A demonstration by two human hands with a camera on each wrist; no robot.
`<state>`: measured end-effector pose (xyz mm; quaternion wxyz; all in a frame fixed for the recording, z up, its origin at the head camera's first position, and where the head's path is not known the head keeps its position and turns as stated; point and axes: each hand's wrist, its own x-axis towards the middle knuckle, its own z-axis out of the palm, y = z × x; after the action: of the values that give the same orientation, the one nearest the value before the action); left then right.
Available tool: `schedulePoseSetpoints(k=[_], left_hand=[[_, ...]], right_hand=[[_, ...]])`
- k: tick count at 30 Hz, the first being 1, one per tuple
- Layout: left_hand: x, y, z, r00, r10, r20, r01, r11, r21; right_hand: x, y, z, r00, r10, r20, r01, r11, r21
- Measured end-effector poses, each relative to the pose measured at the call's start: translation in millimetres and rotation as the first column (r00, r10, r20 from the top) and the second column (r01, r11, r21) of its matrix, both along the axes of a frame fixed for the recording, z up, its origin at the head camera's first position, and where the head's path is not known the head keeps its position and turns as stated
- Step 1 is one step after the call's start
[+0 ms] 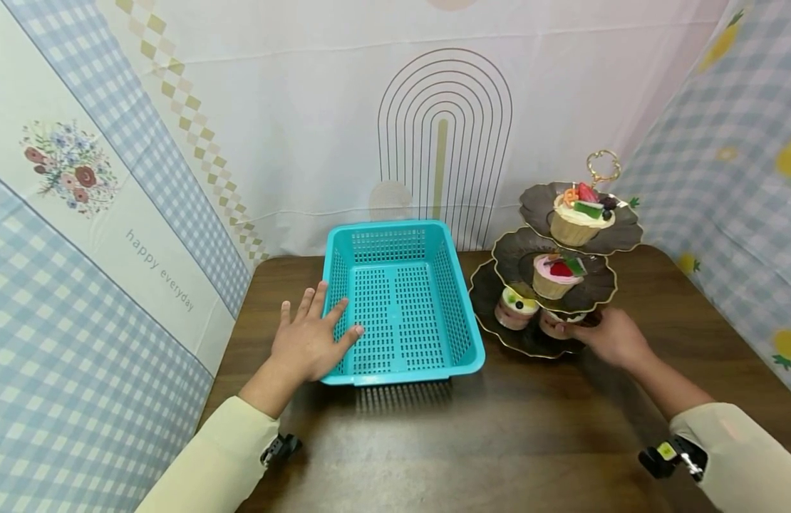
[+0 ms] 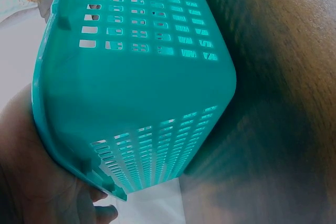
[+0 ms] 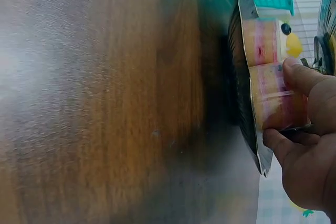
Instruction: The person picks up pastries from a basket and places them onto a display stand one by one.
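My left hand rests on the left rim of a turquoise plastic basket, its fingers spread and straight. Seen from the left wrist, the palm lies along the basket's rim, outside its slotted wall. My right hand reaches under the middle tier of a dark, gold-edged three-tier cake stand. There, thumb and fingers pinch a round layered cake on the bottom plate. A second layered cake sits beside it, topped with yellow and a dark berry. In the head view the middle plate partly hides the held cake.
A pink-topped cupcake stands on the middle tier and a cream-topped fruit cupcake on the top tier. A gold ring handle rises above them. Patterned cloths hang behind and beside the brown wooden table.
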<state>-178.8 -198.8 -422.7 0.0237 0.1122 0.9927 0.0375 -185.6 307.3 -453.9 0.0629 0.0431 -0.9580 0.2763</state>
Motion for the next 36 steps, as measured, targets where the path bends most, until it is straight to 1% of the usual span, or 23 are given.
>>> schedulePoseSetpoints(k=[4, 7, 13, 16, 19, 21, 25, 28, 33, 36], left_hand=[[0.0, 0.5, -0.9, 1.000, 0.001, -0.004, -0.001, 1.000, 0.003], [0.6, 0.8, -1.4, 1.000, 0.004, -0.013, -0.004, 1.000, 0.003], [0.9, 0.5, -1.5, 1.000, 0.000, -0.009, 0.000, 1.000, 0.017], [0.6, 0.2, -1.6, 1.000, -0.003, -0.008, 0.003, 1.000, 0.017], [0.6, -0.7, -1.8, 1.000, -0.003, -0.010, 0.004, 1.000, 0.013], [0.9, -1.5, -1.8, 1.000, -0.004, -0.014, 0.004, 1.000, 0.004], [0.7, -2.6, -1.7, 1.000, -0.011, -0.017, 0.011, 1.000, 0.015], [0.8, -3.3, -1.7, 0.999, -0.018, -0.030, 0.019, 0.999, 0.030], [2.6, -4.7, -1.3, 0.998, -0.023, -0.064, 0.026, 0.999, 0.046], [3.7, -5.0, -1.2, 0.996, -0.026, -0.087, 0.031, 0.998, 0.061]], right_hand=[[-6.6, 1.5, -4.9, 0.999, -0.008, -0.036, 0.008, 1.000, -0.012], [-10.3, 2.4, -8.7, 0.999, -0.020, -0.048, 0.019, 1.000, -0.017], [-14.8, 3.8, -15.3, 0.999, -0.040, -0.028, 0.040, 0.999, -0.017], [-15.4, 3.6, -16.5, 0.999, -0.031, -0.037, 0.031, 0.999, -0.018], [-15.0, 2.4, -16.8, 0.999, -0.006, -0.054, 0.004, 0.999, -0.031], [-14.0, 1.3, -16.7, 0.998, 0.011, -0.068, -0.014, 0.999, -0.038], [-10.8, -0.3, -14.7, 0.997, 0.025, -0.078, -0.030, 0.998, -0.056], [-6.8, -1.3, -11.0, 0.999, 0.011, -0.046, -0.013, 0.999, -0.045], [3.2, -6.4, 0.0, 0.999, -0.013, 0.036, 0.012, 1.000, 0.018], [11.1, -12.7, 9.0, 0.996, -0.005, 0.084, 0.000, 0.999, 0.053]])
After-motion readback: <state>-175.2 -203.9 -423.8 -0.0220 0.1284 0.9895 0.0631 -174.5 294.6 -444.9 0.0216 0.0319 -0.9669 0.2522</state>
